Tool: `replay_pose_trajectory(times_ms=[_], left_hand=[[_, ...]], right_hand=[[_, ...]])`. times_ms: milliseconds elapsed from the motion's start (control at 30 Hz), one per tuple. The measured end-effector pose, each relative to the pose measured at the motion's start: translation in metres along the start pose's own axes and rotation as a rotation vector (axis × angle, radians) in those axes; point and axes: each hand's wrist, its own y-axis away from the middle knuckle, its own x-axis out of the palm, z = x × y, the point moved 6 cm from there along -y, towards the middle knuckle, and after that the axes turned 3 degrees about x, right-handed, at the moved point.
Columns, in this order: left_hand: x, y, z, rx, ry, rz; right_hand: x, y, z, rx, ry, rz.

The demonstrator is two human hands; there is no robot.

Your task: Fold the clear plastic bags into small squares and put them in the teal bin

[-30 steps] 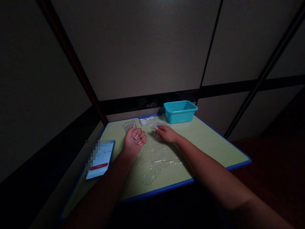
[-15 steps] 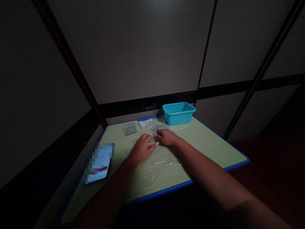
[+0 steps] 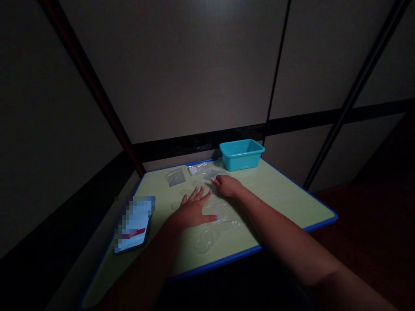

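A thin clear plastic glove (image 3: pixel 207 239) lies spread on the table, with rounded finger-like lobes toward the left and the front. My left hand (image 3: pixel 194 211) rests palm down on it, open, fingers and thumb spread. Just right of it, my right hand (image 3: pixel 228 185) is closed with its fingers curled near the upper part of the plastic. What it pinches, if anything, is too small to make out. Behind my right hand lies a greyish flat clear packet (image 3: pixel 210 174), partly covered by the fingers.
A turquoise plastic basket (image 3: pixel 242 160) stands at the table's back right. Left of it are a crumpled clear wrapper (image 3: pixel 199 168) and a square translucent packet (image 3: pixel 176 177). A phone (image 3: pixel 138 224) with a lit screen lies at the left. The table (image 3: pixel 292 201) has a blue edge; cabinet panels rise behind.
My left hand has opened out from curled fingers to a flat spread on the plastic, shifting slightly toward me. My right hand stays nearly in place, with the fingers still curled.
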Motion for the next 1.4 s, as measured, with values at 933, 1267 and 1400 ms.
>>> replay_pose_trajectory(times_ms=[933,1267,1400], left_hand=[[0.001,0.001,0.003,0.005,0.026,0.005],[-0.011,0.001,0.005,-0.066,-0.005,-0.157],[-0.007,0.000,0.007,-0.077,0.003,-0.129]], right_hand=[[-0.001,-0.003,-0.008,0.055,-0.091,-0.021],[-0.017,-0.014,-0.031,0.193,-0.630,-0.266],[0.004,-0.005,-0.007,0.028,-1.123,0.308]])
